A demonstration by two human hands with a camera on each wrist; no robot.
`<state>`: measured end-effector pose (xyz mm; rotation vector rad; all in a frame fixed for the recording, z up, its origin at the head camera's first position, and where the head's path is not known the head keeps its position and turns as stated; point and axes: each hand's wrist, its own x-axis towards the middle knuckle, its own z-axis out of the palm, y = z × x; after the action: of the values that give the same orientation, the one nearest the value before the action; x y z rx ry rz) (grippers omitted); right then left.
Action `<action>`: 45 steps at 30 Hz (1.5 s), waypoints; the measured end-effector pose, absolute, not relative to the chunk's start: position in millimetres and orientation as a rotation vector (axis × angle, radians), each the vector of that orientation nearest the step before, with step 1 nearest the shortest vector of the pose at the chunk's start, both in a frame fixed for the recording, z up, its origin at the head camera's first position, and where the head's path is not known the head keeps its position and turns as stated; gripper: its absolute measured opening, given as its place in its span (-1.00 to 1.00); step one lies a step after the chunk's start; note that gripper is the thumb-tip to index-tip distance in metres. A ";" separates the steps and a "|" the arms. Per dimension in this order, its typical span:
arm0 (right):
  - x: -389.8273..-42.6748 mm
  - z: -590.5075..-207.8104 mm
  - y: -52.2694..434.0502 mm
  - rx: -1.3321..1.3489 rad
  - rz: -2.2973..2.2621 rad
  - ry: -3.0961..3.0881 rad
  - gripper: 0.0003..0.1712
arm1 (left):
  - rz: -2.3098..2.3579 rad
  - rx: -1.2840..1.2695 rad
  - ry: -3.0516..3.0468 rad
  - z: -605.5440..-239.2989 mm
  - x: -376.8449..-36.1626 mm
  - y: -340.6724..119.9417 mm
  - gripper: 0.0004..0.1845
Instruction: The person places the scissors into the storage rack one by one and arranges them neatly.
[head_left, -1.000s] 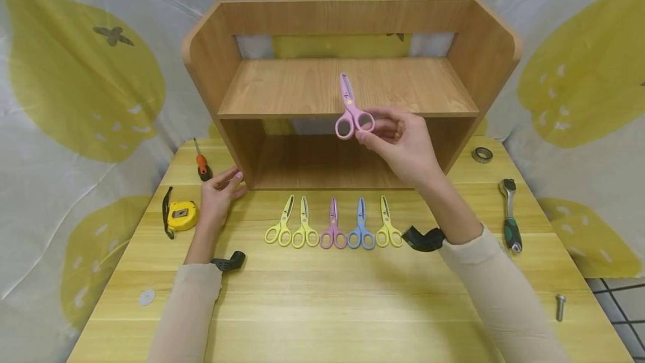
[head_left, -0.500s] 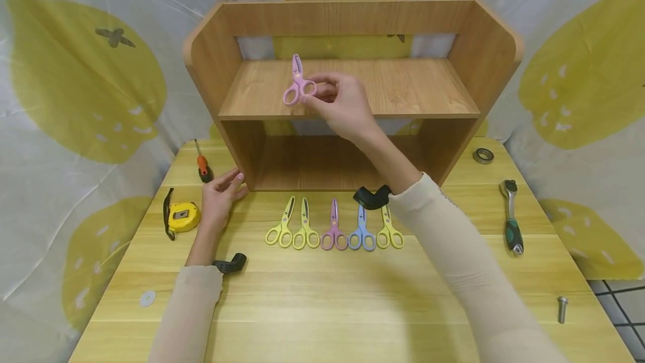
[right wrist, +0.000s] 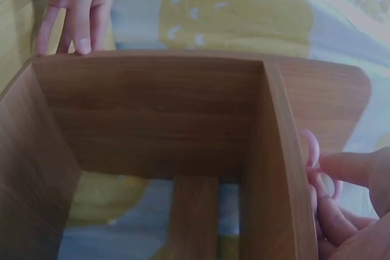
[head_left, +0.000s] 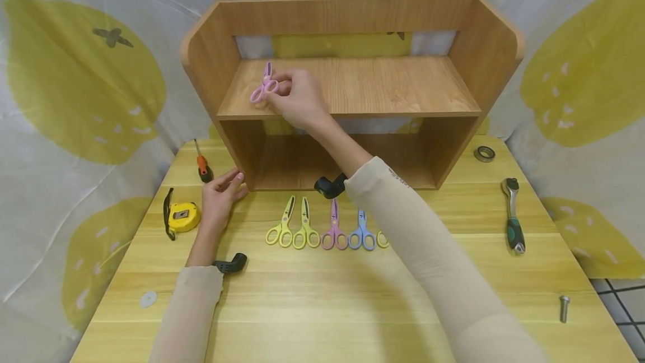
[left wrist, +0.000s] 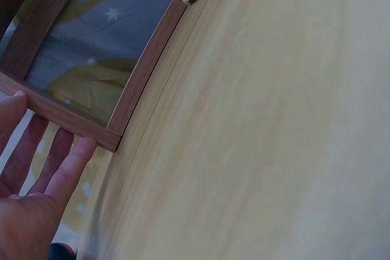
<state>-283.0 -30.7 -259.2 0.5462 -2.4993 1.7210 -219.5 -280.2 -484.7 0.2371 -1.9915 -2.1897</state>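
Scissors (head_left: 267, 79), pink with tips pointing away from the person, were over the left end of a wooden shelf's (head_left: 383, 85) upper board; I could not tell whether they touched it. The right hand (head_left: 302, 99) pinched one handle between thumb and fingers. I saw the left hand (head_left: 218, 198) with fingers spread, fingertips touching the shelf's left side near its bottom front corner. On the table (head_left: 302, 312) in front, five more scissors (head_left: 335, 223) lay in a row: yellow, yellow, pink, blue and yellow, the last mostly hidden by the right sleeve (head_left: 433, 251). Leftward I made out a screwdriver (head_left: 202, 167), tape measure (head_left: 183, 217) and washer (head_left: 148, 299); rightward, a metal ring (head_left: 484, 154), ratchet wrench (head_left: 514, 228) and bolt (head_left: 564, 309).
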 end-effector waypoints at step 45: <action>-247.9 -273.1 52.9 0.664 1.589 -2.449 -0.47 | -2.182 0.240 -1.975 -486.6 -218.8 -281.9 -0.53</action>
<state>-247.9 52.9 -273.1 0.6643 -2.4485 1.5885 -218.8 -281.9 -486.6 0.2395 -1.9749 -2.1817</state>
